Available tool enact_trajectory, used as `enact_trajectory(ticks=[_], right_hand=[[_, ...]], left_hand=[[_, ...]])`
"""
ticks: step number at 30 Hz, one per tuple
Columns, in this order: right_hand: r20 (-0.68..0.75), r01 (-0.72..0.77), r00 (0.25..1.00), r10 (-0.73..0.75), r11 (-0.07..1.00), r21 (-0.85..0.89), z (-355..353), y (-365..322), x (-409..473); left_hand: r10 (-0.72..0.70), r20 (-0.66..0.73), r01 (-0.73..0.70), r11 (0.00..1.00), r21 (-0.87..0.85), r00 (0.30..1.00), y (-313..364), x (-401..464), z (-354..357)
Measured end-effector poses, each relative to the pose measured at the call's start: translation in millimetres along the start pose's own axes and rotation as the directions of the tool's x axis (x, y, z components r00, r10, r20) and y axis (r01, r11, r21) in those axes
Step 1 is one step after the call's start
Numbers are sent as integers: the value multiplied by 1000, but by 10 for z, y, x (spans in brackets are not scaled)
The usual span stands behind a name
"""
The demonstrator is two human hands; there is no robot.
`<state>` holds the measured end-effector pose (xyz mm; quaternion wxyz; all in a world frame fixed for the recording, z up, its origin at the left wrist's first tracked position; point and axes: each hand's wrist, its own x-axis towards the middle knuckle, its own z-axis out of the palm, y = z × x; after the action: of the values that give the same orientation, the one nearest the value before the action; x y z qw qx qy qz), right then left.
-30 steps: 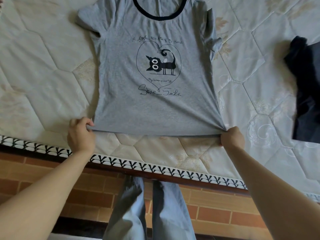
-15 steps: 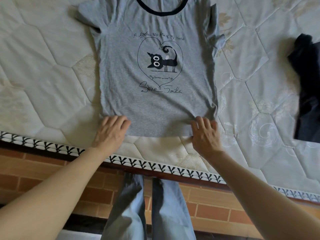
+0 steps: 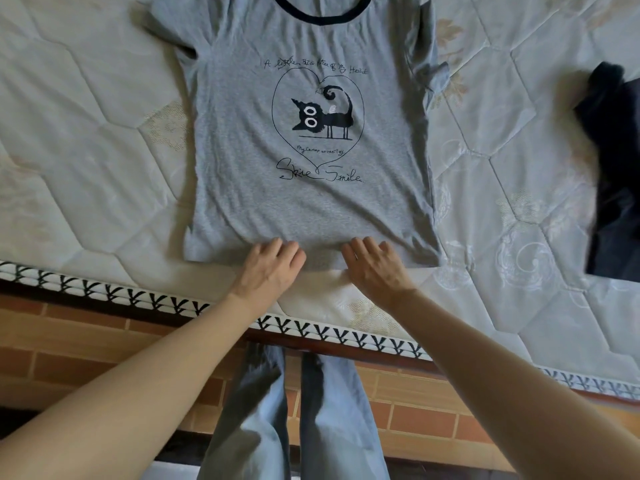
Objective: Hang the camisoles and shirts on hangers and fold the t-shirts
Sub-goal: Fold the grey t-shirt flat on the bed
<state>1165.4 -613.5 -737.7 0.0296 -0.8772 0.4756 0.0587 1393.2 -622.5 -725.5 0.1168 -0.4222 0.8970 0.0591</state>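
A grey t-shirt [image 3: 311, 209] with a black cat print and dark neck trim lies flat, front up, on the quilted mattress [image 3: 86, 174], its hem toward me. My left hand [image 3: 270, 268] rests flat on the hem just left of its middle, fingers straight. My right hand [image 3: 374, 268] lies flat on the hem just right of the middle, fingers straight too. The two hands are close together. The right sleeve of the shirt is folded in on itself; the left sleeve spreads out.
A dark navy garment [image 3: 613, 174] lies on the mattress at the right edge. The mattress edge with patterned trim [image 3: 104, 289] runs across below my hands, with a brick wall [image 3: 69, 341] under it. My legs in light blue trousers [image 3: 294, 420] stand against it.
My hands let go of the hem's two corners, flattened out and slid inward along the hem until they lie near its middle. The shirt lies flatter.
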Motion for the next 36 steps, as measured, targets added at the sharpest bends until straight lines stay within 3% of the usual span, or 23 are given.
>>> enact_trajectory(ticks=[6, 12, 14, 18, 22, 25, 29, 36], right_hand=[[212, -221, 958, 194, 969, 108, -55, -58, 89], [176, -133, 980, 88, 955, 266, 37, -200, -294], [178, -119, 982, 71, 953, 278, 79, -237, -389], [100, -98, 992, 73, 956, 278, -21, -189, -353], [71, -113, 992, 101, 973, 200, -174, -2, -111], [137, -248, 965, 226, 953, 175, -308, 178, 177], [360, -504, 830, 427, 849, 156, -485, 486, 537], [417, -684, 709, 569, 698, 211, -557, 1111, 1064]], left_hand=[[-184, 254, 178, 983, 46, 950, 104, 101, -69], [-155, 431, 164, 986, 17, 889, 231, -116, -36], [-130, 403, 157, 987, -36, 906, 286, -234, -70], [-84, 188, 122, 972, -200, 978, 233, -278, -7], [-94, 16, 95, 971, -221, 995, 100, -86, -127], [-158, 27, 160, 957, -241, 987, -70, 179, -208], [-198, 143, 236, 914, -330, 970, -302, 598, -336], [-138, 141, 176, 937, -301, 980, -566, 1419, -535]])
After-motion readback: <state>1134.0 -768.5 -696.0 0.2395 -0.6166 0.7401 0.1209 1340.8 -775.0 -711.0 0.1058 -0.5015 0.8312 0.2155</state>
